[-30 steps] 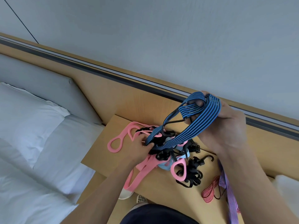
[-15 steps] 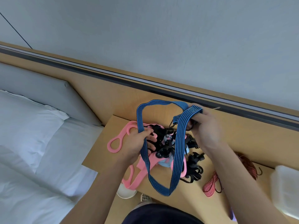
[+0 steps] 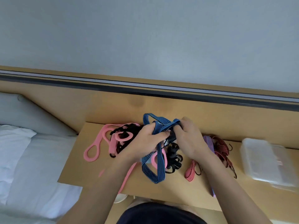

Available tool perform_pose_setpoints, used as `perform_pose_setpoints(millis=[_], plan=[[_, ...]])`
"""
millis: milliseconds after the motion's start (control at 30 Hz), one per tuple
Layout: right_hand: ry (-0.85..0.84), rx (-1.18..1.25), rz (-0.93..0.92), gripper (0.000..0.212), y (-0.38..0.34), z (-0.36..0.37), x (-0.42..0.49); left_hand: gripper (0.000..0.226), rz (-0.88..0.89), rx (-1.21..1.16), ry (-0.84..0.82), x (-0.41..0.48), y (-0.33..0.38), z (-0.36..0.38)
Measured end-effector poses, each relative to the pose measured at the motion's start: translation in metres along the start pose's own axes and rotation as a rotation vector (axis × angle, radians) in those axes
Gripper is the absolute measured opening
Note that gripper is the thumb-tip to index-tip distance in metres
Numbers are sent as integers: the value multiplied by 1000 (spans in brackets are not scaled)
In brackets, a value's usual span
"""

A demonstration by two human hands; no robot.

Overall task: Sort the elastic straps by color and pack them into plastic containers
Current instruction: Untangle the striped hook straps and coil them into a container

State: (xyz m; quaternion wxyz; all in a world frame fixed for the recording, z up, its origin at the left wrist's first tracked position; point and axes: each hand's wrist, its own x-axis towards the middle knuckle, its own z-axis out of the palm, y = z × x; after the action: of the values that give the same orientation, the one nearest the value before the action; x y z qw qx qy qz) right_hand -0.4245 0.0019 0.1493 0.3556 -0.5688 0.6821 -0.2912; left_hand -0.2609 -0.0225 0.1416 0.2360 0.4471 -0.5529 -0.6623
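Observation:
Both my hands hold a blue striped elastic strap above the wooden table. My left hand grips its folded upper part, and my right hand pinches it close beside. The strap's lower loop hangs down onto the table. Under my hands lies a tangle of pink straps and black straps. Red striped straps and a purple strap lie to the right. Clear plastic containers stand at the far right.
A bed with white pillows and a grey headboard cushion borders the table on the left. A wooden wall panel with a dark rail rises behind the table. Something white shows below the table's front edge.
My hands have come together around the blue strap, bunching its top into folds. The camera view has swung right, bringing more of the containers and red straps into sight.

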Motion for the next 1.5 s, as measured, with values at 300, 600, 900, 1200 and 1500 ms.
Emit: perform_pose_setpoints(millis=[300, 600, 900, 1200, 1500], plan=[[-180, 105, 110, 39, 67, -16, -43, 30, -394, -672, 76, 44, -6, 58], [-111, 488, 224, 24, 104, -19, -44, 40, -397, -712, -79, 62, -12, 86], [185, 117, 255, 21, 151, -18, -47, 25, -402, -153, -51, 59, -45, 69], [511, -21, 611, 18, 243, -37, -49, 26, -463, -183, 220, 10, -85, 21], [347, -208, 689, 39, 258, 10, -41, 22, -493, -115, 316, -8, -96, 7]])
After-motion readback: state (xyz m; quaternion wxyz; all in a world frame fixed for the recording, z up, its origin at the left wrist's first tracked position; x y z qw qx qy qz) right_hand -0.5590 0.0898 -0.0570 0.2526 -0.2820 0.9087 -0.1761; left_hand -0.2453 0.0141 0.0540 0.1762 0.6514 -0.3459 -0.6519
